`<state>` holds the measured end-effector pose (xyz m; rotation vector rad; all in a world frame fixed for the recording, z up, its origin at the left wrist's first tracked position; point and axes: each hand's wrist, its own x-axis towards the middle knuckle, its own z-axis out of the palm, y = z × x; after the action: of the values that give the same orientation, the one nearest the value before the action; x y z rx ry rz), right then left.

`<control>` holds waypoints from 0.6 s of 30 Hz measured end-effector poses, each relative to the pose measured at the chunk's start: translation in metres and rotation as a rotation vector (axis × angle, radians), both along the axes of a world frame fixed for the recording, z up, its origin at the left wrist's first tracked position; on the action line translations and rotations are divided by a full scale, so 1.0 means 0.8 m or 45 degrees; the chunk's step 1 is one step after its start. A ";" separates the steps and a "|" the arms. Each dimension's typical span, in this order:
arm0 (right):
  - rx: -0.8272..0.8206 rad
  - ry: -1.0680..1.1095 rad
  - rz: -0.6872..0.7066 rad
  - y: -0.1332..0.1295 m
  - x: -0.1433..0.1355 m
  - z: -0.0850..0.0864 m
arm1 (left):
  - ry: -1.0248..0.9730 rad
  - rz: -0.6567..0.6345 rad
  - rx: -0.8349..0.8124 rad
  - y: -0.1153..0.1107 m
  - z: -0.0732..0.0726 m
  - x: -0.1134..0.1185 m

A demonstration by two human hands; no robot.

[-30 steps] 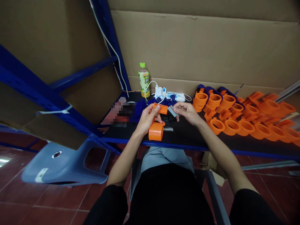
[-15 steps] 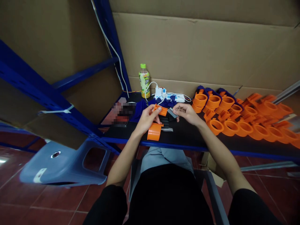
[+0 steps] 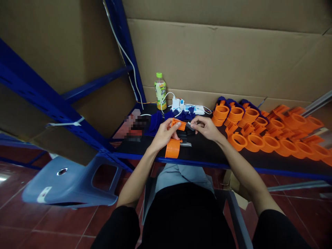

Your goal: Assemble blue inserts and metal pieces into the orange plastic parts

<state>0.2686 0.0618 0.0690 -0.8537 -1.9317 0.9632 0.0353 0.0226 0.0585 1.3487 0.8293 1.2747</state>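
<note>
An orange plastic bracket [image 3: 179, 125] is gripped in my left hand [image 3: 166, 132], thumb laid across it and fingers behind. To its right, my right hand [image 3: 204, 126] pinches a small dark grey strip [image 3: 190, 126] at the bracket's right end; whether the two touch I cannot tell. Just below my left hand, close to the shelf's front edge, an orange ring-shaped part [image 3: 172, 148] lies on its side. A flat grey piece [image 3: 185, 145] sticks out to the right of it. Black pieces under my hands are partly hidden.
Rows of orange ring holders [image 3: 255, 140] fill the right side of the black shelf [image 3: 207, 151]. Behind my hands are a drink bottle [image 3: 160, 91], a white power strip [image 3: 195, 109] with cables, and dark blue cloth [image 3: 155, 122]. A blue stool [image 3: 70, 181] stands at left.
My right hand has moved slightly left and down, bringing the grey strip closer to the orange bracket. The strip has turned and shows less of its flat face. My left hand keeps its grip.
</note>
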 end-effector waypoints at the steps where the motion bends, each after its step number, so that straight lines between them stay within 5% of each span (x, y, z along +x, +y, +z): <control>1: 0.064 -0.054 -0.009 0.000 0.002 0.001 | 0.008 -0.009 -0.007 0.000 0.000 0.000; 8: 0.498 -0.297 0.007 0.001 0.011 0.019 | 0.045 -0.017 0.001 -0.002 -0.003 0.002; 18: 0.046 -0.231 0.035 0.009 0.004 0.035 | 0.020 -0.048 -0.043 -0.003 0.000 0.003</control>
<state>0.2716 0.0693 0.0969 -0.9223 -2.1135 0.8896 0.0373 0.0202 0.0581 1.3428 0.8290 1.2169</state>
